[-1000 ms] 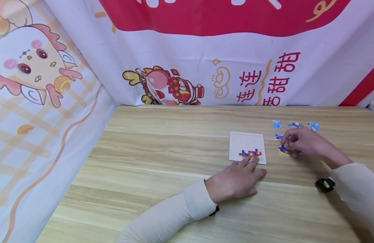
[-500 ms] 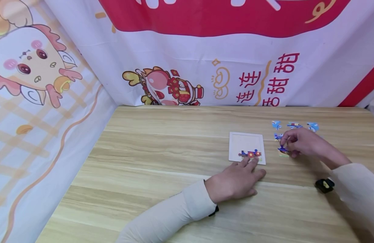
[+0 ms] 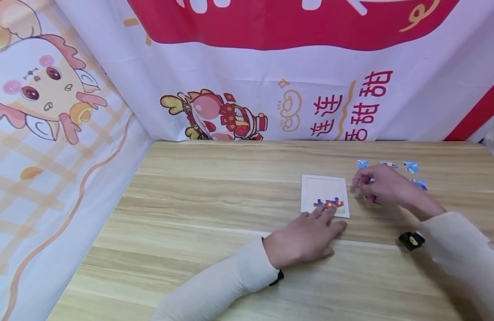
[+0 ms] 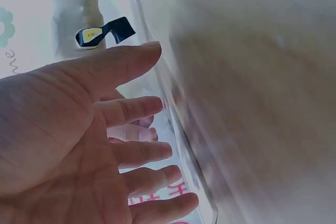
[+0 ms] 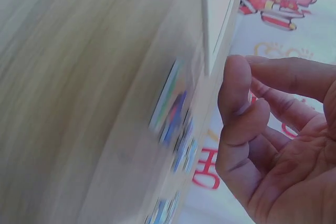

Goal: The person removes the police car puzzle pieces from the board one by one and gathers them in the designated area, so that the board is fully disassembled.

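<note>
A white square puzzle tray [image 3: 305, 191] lies on the table, with joined puzzle pieces [image 3: 330, 204] in its lower right part showing red and blue print. My left hand [image 3: 307, 236] rests with spread fingers at the tray's near edge, fingertips at those pieces; in the left wrist view its fingers are nearly straight. To the right of the tray, my right hand [image 3: 381, 183] hovers over loose pieces, fingers bent and thumb meeting a finger. Between those tips the right wrist view shows no piece. Beneath it, a puzzle piece [image 5: 170, 103] lies on the table.
More loose pieces lie behind and beside the right hand, among them a blue one [image 3: 411, 167] at the back and another blue piece [image 3: 420, 183] on the right. A printed cloth [image 3: 238, 67] hangs along the table's rear edge.
My right hand has lifted off the loose piece it was touching and shifted left towards the tray; that piece stays on the table. The left hand keeps its place at the tray.
</note>
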### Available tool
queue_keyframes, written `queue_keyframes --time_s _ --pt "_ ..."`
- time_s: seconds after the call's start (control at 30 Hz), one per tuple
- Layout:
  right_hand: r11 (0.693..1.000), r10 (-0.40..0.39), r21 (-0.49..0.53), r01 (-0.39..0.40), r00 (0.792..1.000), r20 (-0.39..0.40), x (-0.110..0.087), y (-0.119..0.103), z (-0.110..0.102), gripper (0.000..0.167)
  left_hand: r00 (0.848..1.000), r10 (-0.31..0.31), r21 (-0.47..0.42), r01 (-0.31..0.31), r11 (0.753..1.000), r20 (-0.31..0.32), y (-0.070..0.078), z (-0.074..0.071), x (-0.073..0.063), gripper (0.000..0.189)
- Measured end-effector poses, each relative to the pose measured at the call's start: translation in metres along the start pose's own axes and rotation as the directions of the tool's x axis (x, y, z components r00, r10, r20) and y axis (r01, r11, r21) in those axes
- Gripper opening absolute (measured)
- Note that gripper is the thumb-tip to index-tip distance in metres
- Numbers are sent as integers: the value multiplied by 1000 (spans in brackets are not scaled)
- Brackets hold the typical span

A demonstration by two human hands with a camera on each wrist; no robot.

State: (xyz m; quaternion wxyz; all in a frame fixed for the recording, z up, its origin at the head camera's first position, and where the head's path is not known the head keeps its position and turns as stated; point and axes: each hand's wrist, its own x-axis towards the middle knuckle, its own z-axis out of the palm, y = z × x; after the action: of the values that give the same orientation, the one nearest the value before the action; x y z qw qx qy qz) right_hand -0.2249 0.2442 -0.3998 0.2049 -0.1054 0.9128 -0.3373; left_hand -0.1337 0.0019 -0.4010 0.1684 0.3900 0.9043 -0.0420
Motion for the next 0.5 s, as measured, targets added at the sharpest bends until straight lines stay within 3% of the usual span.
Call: queue_keyframes --time_s 0.23,0.5 --pt "999 -16 28 16 999 35 8 -19 13 15 998 -59 -55 59 997 6 -19 2 -17 68" --pt "994 -100 59 95 991 91 20 -28 28 14 993 -116 -109 118 987 22 -37 8 -27 72"
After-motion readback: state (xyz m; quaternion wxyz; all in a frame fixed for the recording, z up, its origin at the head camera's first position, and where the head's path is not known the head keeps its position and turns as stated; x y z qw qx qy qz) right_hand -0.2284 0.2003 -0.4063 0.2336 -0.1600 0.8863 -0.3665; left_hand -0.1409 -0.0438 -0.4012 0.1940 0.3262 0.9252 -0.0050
